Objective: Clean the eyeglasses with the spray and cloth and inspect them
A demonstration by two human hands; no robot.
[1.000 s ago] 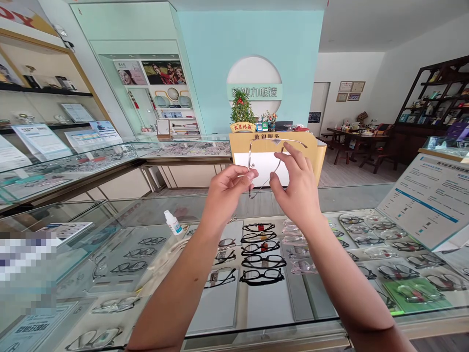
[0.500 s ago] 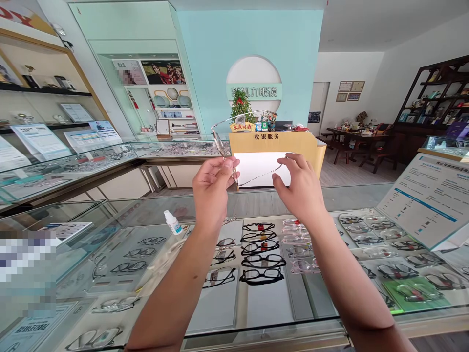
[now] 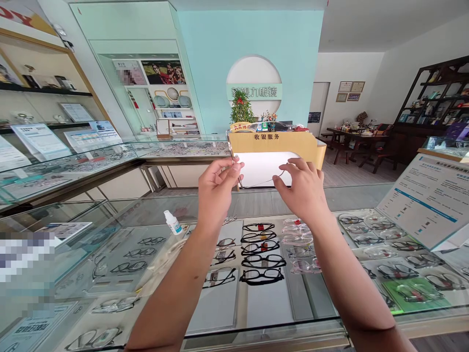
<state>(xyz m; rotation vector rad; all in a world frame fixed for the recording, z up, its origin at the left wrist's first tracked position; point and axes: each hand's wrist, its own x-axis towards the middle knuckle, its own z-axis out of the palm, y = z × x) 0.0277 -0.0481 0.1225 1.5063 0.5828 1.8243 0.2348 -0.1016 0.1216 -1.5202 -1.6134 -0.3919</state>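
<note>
A pair of thin-rimmed eyeglasses [image 3: 240,183] is held up above the counter, seen nearly edge-on. My left hand [image 3: 219,188] pinches its front between thumb and fingers. One slim temple stretches right from there to my right hand [image 3: 302,188]. The curved end of that temple lies between my right thumb and index finger, while the other right fingers are loosely bent. The far temple is hard to make out against the desk. Below both hands, a column of black-framed glasses [image 3: 263,261] lies in the glass display counter [image 3: 271,308].
A small white bottle [image 3: 173,223] stands on the counter left of my left forearm. A printed sign [image 3: 427,200] leans at the right, near a green pad [image 3: 436,299] under glasses. Beyond are a wooden cashier desk [image 3: 271,143] and another glass case [image 3: 186,149].
The eyeglasses have tipped, so the upper temple that arched over the desk no longer shows there. My left hand has shifted slightly right; my right hand has moved slightly right and down.
</note>
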